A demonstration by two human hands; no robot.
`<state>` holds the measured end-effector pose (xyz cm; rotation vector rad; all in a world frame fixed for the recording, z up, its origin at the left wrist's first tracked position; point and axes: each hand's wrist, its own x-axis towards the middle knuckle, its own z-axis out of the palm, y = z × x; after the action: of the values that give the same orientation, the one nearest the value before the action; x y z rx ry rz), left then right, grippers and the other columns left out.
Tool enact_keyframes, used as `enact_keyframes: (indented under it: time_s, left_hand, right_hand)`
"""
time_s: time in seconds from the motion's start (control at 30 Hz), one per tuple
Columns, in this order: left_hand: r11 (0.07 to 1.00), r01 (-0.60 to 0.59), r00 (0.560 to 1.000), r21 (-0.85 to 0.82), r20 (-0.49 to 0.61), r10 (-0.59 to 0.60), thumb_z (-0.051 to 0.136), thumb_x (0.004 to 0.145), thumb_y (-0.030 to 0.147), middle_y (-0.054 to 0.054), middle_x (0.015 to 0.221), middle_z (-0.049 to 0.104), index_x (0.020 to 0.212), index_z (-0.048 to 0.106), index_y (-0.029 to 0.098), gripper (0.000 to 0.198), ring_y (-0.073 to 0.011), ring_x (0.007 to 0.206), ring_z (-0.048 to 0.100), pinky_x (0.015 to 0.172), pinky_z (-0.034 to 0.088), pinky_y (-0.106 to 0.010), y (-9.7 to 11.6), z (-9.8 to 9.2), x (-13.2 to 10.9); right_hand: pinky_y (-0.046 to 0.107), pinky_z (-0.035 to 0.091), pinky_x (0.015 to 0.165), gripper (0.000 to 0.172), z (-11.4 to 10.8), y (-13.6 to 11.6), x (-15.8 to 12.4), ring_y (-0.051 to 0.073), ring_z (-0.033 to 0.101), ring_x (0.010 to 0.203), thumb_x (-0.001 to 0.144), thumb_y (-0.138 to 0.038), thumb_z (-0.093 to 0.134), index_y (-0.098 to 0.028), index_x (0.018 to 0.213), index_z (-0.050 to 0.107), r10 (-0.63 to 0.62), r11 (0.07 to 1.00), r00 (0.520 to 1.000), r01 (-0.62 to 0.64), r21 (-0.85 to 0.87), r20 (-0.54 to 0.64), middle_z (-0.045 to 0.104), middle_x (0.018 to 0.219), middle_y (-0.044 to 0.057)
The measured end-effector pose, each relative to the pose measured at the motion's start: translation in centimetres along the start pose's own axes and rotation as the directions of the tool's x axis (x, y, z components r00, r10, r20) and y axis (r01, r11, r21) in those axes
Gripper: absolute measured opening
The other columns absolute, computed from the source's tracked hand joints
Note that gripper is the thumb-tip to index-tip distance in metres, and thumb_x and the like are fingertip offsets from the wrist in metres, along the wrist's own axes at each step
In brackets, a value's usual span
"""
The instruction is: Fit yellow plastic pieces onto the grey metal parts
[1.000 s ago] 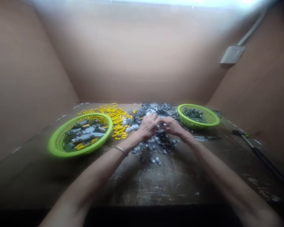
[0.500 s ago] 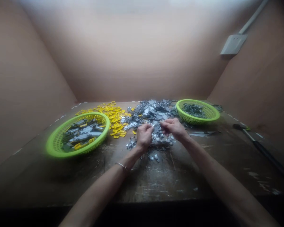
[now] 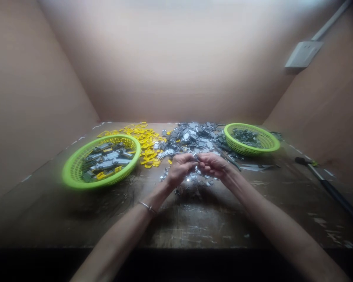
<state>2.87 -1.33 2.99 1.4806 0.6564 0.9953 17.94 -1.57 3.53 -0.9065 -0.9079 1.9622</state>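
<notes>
My left hand (image 3: 180, 169) and my right hand (image 3: 213, 164) meet fingertip to fingertip over the near side of a heap of grey metal pieces (image 3: 191, 135). Both are closed in a pinch. A small dark piece shows between the fingertips, too small and covered to name. Below the hands lie small shiny metal bits (image 3: 204, 181). To the left of the heap spread flat yellow frame-like pieces (image 3: 148, 137), several of them overlapping.
A lime-green basket (image 3: 69, 172) at left holds grey and yellow parts. Another green basket (image 3: 275, 145) at back right contains small dark pieces. A long black-handled tool (image 3: 337, 196) lies at the right. Walls enclose the table (image 3: 194, 231); a socket box (image 3: 304, 54) hangs on the right.
My hands have come together, the right moving left toward the left hand, so their fingertips now touch. The whole view has shifted slightly, with the baskets appearing further right.
</notes>
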Motion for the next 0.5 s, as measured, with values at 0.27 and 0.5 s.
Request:
enact_keyframes:
  time_s: [0.27, 0.5]
  left_hand:
    - [0.990, 0.006, 0.999, -0.138, -0.048, -0.013, 0.055, 0.061, 0.016, 0.000, 0.056, 0.053, 0.095, 0.054, 0.010, 0.035, -0.0042, 0.043, 0.043, 0.040, 0.031, -0.017, 0.5, 0.3, 0.3]
    - [0.998, -0.023, 0.962, -0.061, -0.273, 0.006, 0.053, 0.062, 0.017, 0.001, 0.056, 0.054, 0.089, 0.059, 0.014, 0.028, -0.0027, 0.039, 0.039, 0.038, 0.031, -0.016, -0.2, 0.7, 0.0]
  right_hand:
    - [0.006, 0.023, 0.025, 0.009, -0.6, 0.2, 1.0, -0.001, 0.033, 0.029, 0.074, -0.016, 0.046, -0.013, 0.068, 0.042, 0.055, 0.994, 0.994, -0.063, 0.089, 0.095, 0.043, 0.043, -0.006]
    - [0.006, 0.021, 0.021, 0.018, 0.5, 0.2, 1.6, -0.001, 0.028, 0.026, 0.077, -0.022, 0.044, -0.015, 0.061, 0.038, 0.102, 0.995, 0.995, -0.102, 0.021, 0.002, 0.037, 0.039, -0.008]
